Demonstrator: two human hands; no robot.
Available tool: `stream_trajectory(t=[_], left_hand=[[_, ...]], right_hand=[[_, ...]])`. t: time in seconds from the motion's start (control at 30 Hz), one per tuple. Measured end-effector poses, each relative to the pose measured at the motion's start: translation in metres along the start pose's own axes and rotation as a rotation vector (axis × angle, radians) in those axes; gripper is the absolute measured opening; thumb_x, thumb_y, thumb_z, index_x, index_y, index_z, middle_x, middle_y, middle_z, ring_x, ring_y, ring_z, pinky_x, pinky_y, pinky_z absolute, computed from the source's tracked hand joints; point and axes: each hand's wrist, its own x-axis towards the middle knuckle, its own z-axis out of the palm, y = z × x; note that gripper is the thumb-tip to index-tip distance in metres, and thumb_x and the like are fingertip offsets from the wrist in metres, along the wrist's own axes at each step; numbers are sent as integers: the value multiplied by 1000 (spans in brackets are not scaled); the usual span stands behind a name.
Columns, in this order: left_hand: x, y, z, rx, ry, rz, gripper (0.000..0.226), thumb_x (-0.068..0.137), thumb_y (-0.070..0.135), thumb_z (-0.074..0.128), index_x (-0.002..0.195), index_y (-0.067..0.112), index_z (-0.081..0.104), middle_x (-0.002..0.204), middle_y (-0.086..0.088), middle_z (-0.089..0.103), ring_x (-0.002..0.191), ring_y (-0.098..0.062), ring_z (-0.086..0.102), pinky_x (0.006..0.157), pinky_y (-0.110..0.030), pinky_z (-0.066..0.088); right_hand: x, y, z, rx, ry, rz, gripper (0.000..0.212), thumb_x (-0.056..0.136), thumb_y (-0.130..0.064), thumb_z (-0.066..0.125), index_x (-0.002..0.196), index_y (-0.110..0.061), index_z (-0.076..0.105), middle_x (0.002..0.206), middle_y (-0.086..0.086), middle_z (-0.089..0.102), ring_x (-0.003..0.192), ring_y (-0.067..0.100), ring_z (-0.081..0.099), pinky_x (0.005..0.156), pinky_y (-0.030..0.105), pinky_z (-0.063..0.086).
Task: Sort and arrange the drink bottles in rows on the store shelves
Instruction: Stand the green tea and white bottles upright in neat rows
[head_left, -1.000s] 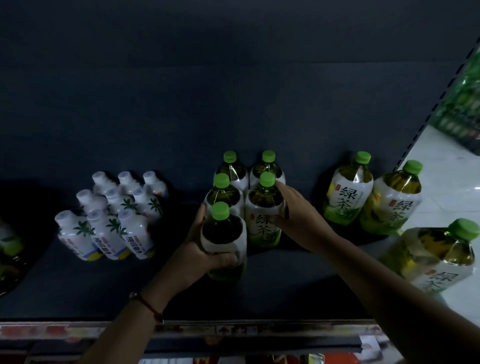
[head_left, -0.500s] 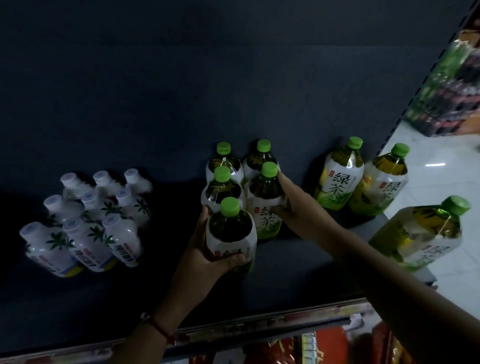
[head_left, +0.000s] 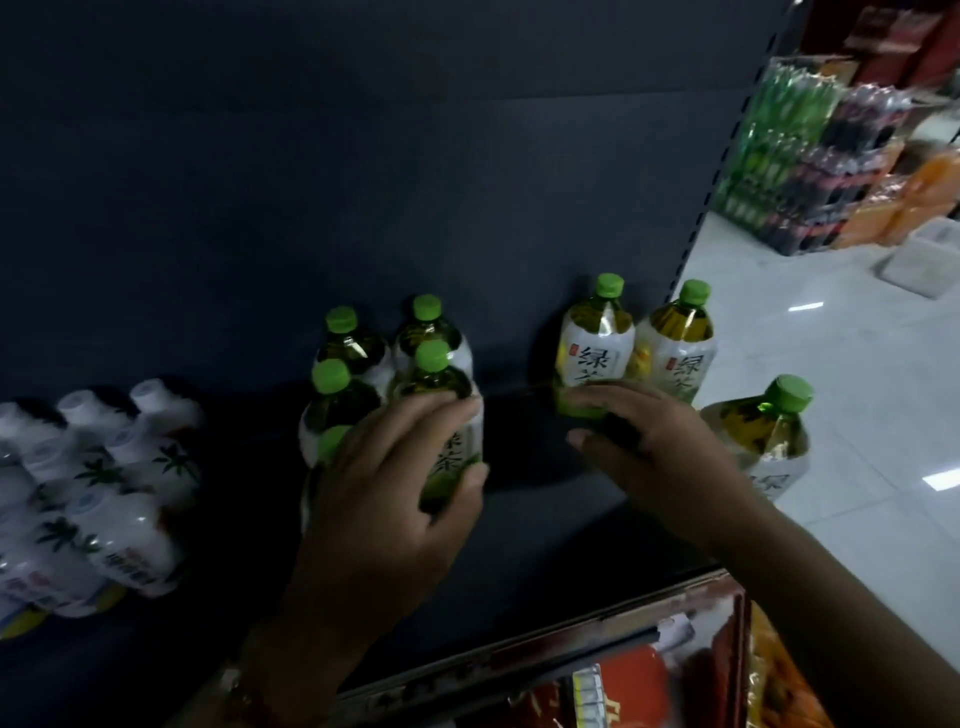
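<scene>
Several green-capped green tea bottles (head_left: 358, 353) stand clustered on the dark shelf (head_left: 519, 525). My left hand (head_left: 384, 499) lies over the cluster's front. Its fingers and thumb wrap the front-right bottle (head_left: 451, 452), and it mostly hides a nearer bottle whose cap (head_left: 332, 441) peeks out. Two more green tea bottles (head_left: 597, 348) (head_left: 675, 348) stand to the right. My right hand (head_left: 654, 457) is spread open just in front of them, fingertips at the left one's base. Another green tea bottle (head_left: 763, 431) stands at the shelf's right end, behind that hand.
Several white bottles with palm-leaf labels (head_left: 130, 493) stand in rows at the left. The shelf's front rail (head_left: 519, 649) has red packages (head_left: 628, 691) below it. Past the shelf's right end are a white tiled floor (head_left: 857, 415), stacked drink packs (head_left: 805, 156) and a white bin (head_left: 919, 260).
My right hand has left the cluster and moved right toward the pair of bottles. My left hand has shifted from the front bottle onto the front-right one. The view has swung right.
</scene>
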Motion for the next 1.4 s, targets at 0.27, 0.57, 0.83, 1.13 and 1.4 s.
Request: stream_trajectory(t=[0.27, 0.57, 0.83, 1.13, 1.4], left_hand=[[145, 40, 155, -112, -268, -221, 75, 86, 35, 69, 151, 33, 32, 151, 5, 34, 137, -16, 38, 111, -31, 35], [187, 22, 242, -257, -95, -629, 72, 68, 44, 82, 129, 26, 49, 134, -3, 49, 119, -24, 54, 99, -34, 45], [146, 51, 218, -56, 1, -602, 51, 75, 44, 77, 113, 28, 46, 112, 4, 42, 104, -25, 58, 81, -26, 41], [40, 73, 141, 73, 70, -648, 57, 78, 52, 72, 121, 27, 45, 115, 6, 53, 103, -16, 57, 80, -25, 44], [-1, 49, 100, 557, 130, -410, 88, 81, 53, 72, 152, 24, 29, 140, -5, 51, 124, -25, 48, 99, -36, 40]], right_hand=[[-17, 90, -78, -378, 31, 52, 37, 80, -28, 71, 117, -26, 68, 117, -3, 67, 106, 23, 63, 94, 35, 46], [-34, 156, -82, 451, -106, 295, 40, 74, -31, 79, 109, -36, 61, 105, -8, 69, 100, 6, 66, 90, 41, 56], [-32, 182, -67, 441, -141, 128, 73, 60, -60, 81, 122, -36, 51, 121, -6, 58, 112, 16, 60, 90, 45, 54], [-22, 163, -36, 521, -24, 175, 74, 53, -67, 80, 111, -26, 59, 104, 1, 68, 96, 23, 67, 79, 54, 55], [2, 115, 0, 584, -34, 144, 51, 61, -49, 76, 104, -30, 58, 103, 4, 65, 95, 22, 65, 77, 46, 56]])
